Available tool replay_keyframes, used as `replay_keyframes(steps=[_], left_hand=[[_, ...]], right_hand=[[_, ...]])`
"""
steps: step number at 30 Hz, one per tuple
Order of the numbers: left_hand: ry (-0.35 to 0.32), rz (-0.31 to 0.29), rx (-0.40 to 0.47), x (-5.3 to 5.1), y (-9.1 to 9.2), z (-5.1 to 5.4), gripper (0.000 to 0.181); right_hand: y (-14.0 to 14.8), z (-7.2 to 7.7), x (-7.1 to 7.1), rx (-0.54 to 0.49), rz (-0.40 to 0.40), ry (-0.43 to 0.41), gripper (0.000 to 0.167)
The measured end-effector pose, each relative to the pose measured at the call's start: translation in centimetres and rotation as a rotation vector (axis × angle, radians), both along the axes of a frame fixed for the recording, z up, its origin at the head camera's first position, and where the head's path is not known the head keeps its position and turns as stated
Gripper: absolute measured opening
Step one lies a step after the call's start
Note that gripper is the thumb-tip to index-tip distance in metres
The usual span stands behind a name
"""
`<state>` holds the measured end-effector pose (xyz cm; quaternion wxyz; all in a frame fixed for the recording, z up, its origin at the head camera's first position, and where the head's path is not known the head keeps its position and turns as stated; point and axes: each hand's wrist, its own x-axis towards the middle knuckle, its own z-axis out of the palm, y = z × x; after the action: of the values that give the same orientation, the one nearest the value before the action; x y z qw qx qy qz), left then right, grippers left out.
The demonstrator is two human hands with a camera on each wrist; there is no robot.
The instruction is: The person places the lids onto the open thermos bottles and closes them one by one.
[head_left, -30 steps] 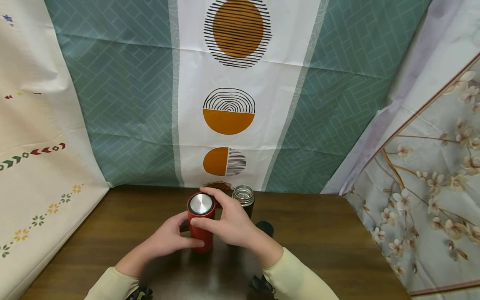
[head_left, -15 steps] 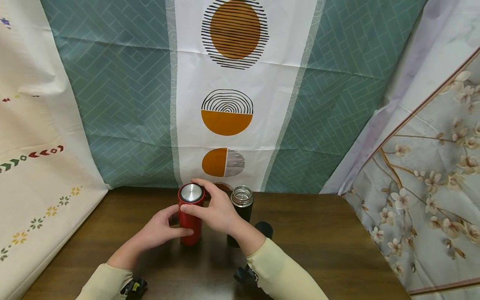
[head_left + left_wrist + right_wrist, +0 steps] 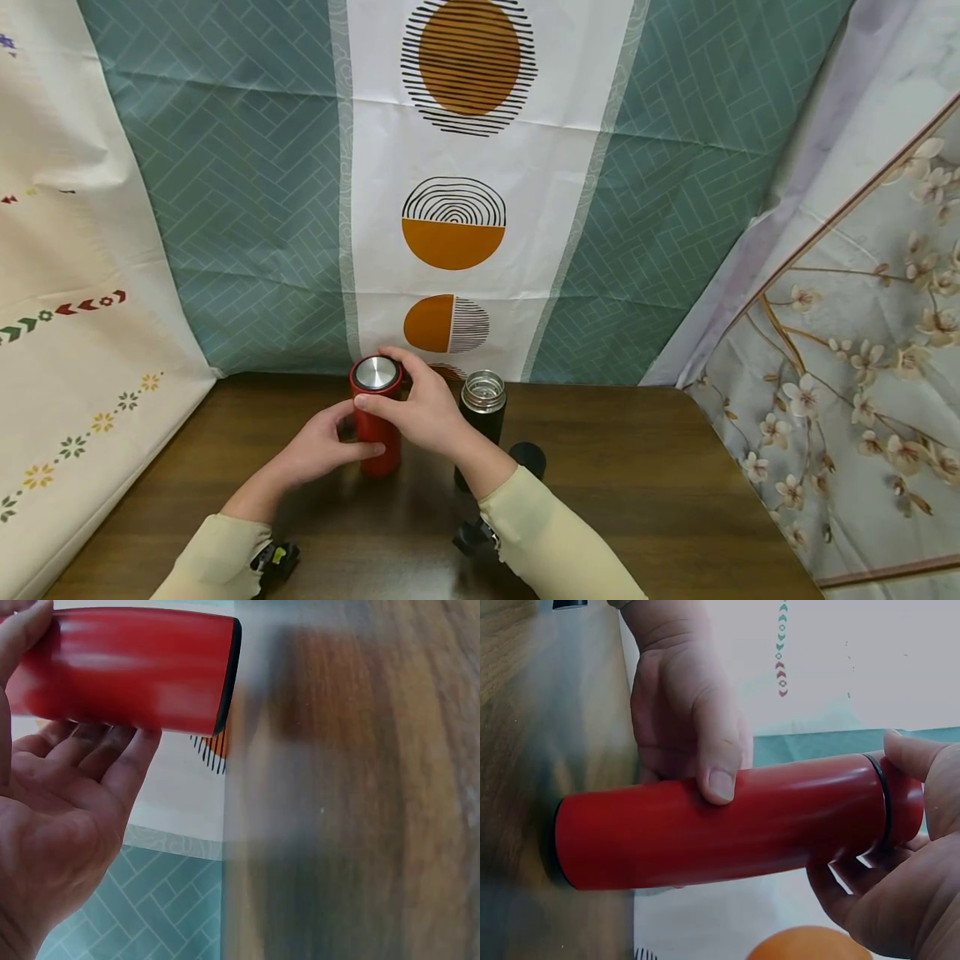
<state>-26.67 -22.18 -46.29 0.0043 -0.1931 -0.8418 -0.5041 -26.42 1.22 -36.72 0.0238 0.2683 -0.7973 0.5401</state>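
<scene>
A red thermos [image 3: 378,454] with a black base ring and a silver-topped lid [image 3: 377,373] stands upright toward the back of the table, left of centre. My left hand [image 3: 318,450] grips its body from the left, the thumb across the near side. Around the lid and upper body curl the fingers and thumb of my right hand [image 3: 431,417]. In the right wrist view the red lid [image 3: 906,802] is screwed against a black ring. The left wrist view shows the lower body [image 3: 150,667]; whether the base touches the table I cannot tell.
A black thermos [image 3: 483,408] with an uncovered steel mouth stands just right of my right hand, partly behind its forearm. Beside it lies a round black lid [image 3: 529,458]. Patterned cloths hang behind and along both sides of the brown wooden table [image 3: 637,500].
Both hands and the red thermos have moved left and farther back, away from the black thermos. The grip of each hand looks the same.
</scene>
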Motion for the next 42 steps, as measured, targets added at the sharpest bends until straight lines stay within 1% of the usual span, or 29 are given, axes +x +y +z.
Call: replay_keyframes(steps=[2, 9, 15, 22, 24, 27, 30, 32, 36, 42], left_hand=[[0.001, -0.007, 0.002, -0.2, 0.0, -0.2, 0.061], [-0.012, -0.005, 0.001, -0.5, 0.1, -0.5, 0.062], [-0.003, -0.009, -0.003, -0.8, 0.2, -0.9, 0.059], [-0.045, -0.006, 0.024, -0.9, 0.6, -0.9, 0.058], [-0.035, -0.005, 0.021, -0.8, 0.6, -1.0, 0.058], [-0.018, 0.006, 0.019, -0.7, 0.5, -1.1, 0.061], [-0.023, 0.014, 0.045, -0.5, 0.5, -1.2, 0.066], [-0.023, 0.004, 0.069, -0.4, 0.6, -1.2, 0.071], [-0.013, 0.003, 0.112, -0.1, 0.6, -1.1, 0.08], [0.015, 0.039, 0.105, 0.8, 0.6, -0.8, 0.082]], right_hand=[[-0.1, -0.1, -0.1, -0.002, -0.001, -0.003, 0.074], [-0.1, -0.7, -0.6, -0.013, -0.014, -0.028, 0.075], [-0.1, -1.2, -0.9, -0.013, -0.025, -0.021, 0.077], [0.0, -2.1, -0.9, -0.037, -0.044, -0.019, 0.07], [0.0, -2.4, -0.7, -0.033, -0.039, -0.018, 0.07], [0.1, -2.8, -0.4, -0.025, -0.032, -0.024, 0.072], [0.4, -3.2, 0.2, -0.033, -0.021, -0.043, 0.074], [0.7, -3.4, 0.7, -0.035, -0.015, -0.053, 0.076], [1.6, -3.4, 1.8, -0.037, 0.005, -0.036, 0.077], [3.0, -3.4, 3.3, -0.039, 0.032, -0.016, 0.078]])
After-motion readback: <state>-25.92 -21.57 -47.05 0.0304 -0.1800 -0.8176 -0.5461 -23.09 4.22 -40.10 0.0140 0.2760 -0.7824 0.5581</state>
